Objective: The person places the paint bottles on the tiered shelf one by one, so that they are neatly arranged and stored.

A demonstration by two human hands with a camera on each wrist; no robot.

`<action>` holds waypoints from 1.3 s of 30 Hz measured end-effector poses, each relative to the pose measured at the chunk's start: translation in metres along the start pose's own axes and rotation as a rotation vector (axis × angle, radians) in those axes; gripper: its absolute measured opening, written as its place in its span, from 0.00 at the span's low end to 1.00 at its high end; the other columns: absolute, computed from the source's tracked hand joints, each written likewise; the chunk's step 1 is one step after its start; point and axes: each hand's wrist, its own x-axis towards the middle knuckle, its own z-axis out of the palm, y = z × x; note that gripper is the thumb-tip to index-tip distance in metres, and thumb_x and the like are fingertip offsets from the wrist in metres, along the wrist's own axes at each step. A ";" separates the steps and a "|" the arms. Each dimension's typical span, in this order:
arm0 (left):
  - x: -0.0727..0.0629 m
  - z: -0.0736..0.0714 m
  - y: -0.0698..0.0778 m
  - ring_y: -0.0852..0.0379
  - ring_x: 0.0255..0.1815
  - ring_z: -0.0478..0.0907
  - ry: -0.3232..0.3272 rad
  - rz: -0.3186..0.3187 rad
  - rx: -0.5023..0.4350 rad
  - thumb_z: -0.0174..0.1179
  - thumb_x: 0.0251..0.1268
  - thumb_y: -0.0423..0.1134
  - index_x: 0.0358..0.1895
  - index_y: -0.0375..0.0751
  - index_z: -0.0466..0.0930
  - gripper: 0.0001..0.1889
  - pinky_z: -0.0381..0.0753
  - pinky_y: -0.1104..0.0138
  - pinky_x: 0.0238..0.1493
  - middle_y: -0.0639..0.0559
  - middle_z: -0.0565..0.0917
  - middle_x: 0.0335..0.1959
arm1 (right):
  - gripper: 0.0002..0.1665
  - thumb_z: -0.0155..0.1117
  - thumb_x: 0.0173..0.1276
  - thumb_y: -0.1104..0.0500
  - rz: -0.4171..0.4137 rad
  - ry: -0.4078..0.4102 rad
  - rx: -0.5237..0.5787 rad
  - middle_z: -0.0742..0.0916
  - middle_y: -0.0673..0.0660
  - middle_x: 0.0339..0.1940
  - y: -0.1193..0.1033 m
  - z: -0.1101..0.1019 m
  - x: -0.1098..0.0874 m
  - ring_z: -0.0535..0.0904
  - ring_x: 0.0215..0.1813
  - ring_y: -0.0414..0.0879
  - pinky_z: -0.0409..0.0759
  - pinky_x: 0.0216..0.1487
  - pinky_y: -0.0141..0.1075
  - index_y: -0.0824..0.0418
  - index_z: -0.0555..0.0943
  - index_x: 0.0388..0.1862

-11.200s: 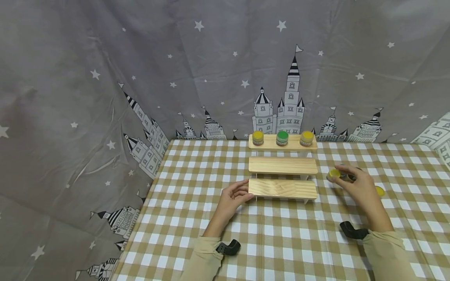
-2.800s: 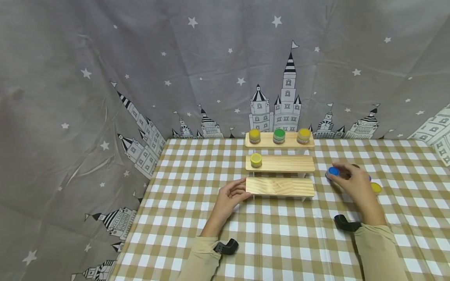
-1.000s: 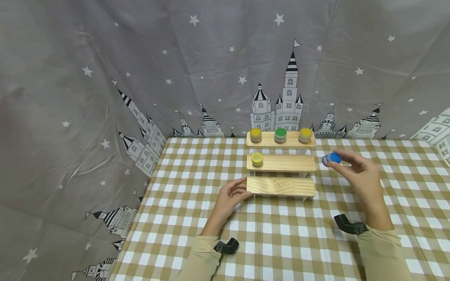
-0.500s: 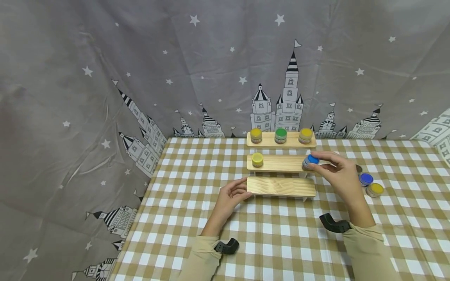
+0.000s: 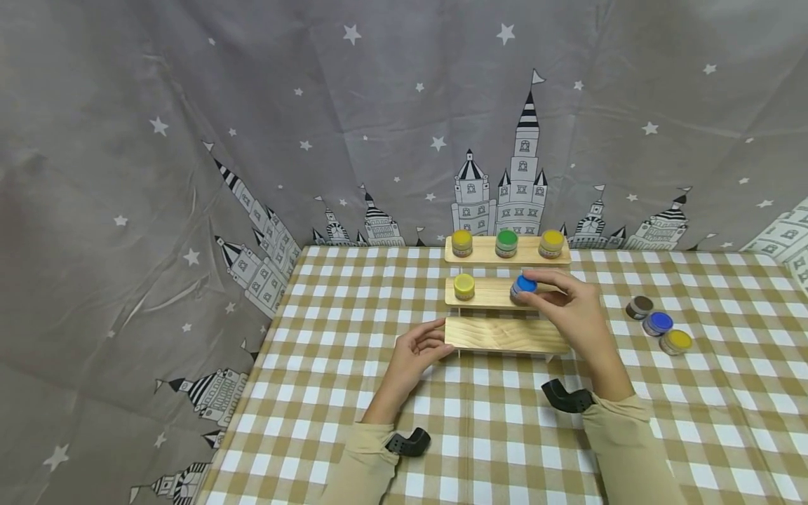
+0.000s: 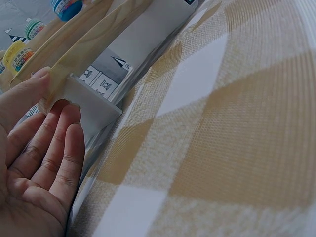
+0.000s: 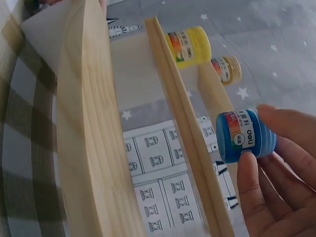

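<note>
A three-tier wooden display stand (image 5: 505,335) stands on the table. My left hand (image 5: 413,356) grips the left end of its lowest board, thumb on top and fingers underneath in the left wrist view. Between thumb and fingers, my right hand (image 5: 571,308) pinches a blue paint jar (image 7: 244,136), close over the middle board and right of its centre. A yellow paint jar (image 5: 463,286) sits at the left of that board. Along the top board are a yellow jar (image 5: 461,243), a green jar (image 5: 506,243) and another yellow jar (image 5: 551,243).
On the checked tablecloth (image 5: 492,442), right of the stand, a dark brown jar (image 5: 640,306), a purple-blue jar (image 5: 658,322) and a yellow jar (image 5: 676,341) form a slanting row. A grey castle-print curtain (image 5: 391,105) hangs behind.
The yellow jar my right hand held earlier now stands on the middle board. Since then that hand has lifted the blue jar and carried it left over this board. My left hand stays put.
</note>
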 end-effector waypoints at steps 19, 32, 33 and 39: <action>0.000 0.002 0.003 0.61 0.46 0.85 -0.005 0.004 -0.001 0.72 0.65 0.34 0.68 0.44 0.79 0.27 0.88 0.71 0.51 0.43 0.87 0.49 | 0.19 0.72 0.66 0.70 -0.103 -0.048 -0.062 0.87 0.67 0.60 0.003 0.023 0.007 0.82 0.57 0.28 0.83 0.52 0.19 0.69 0.86 0.56; 0.000 0.001 0.000 0.62 0.45 0.86 -0.002 0.022 -0.006 0.72 0.65 0.33 0.69 0.40 0.78 0.28 0.88 0.72 0.51 0.40 0.87 0.49 | 0.23 0.77 0.64 0.64 -0.035 0.043 -0.095 0.88 0.62 0.58 0.000 0.029 0.005 0.83 0.53 0.31 0.85 0.43 0.19 0.63 0.85 0.58; 0.000 0.001 0.000 0.62 0.45 0.86 -0.001 0.020 -0.008 0.72 0.65 0.33 0.69 0.41 0.78 0.28 0.88 0.72 0.51 0.41 0.87 0.49 | 0.23 0.77 0.64 0.64 -0.035 0.048 -0.097 0.89 0.61 0.58 0.001 0.030 0.005 0.82 0.52 0.27 0.85 0.43 0.19 0.63 0.85 0.58; 0.001 0.001 0.000 0.63 0.44 0.86 0.010 0.016 -0.010 0.71 0.64 0.31 0.68 0.40 0.79 0.28 0.88 0.73 0.50 0.38 0.87 0.50 | 0.22 0.77 0.65 0.63 -0.032 0.067 -0.086 0.89 0.61 0.58 0.000 0.033 0.005 0.82 0.53 0.27 0.85 0.43 0.19 0.62 0.85 0.58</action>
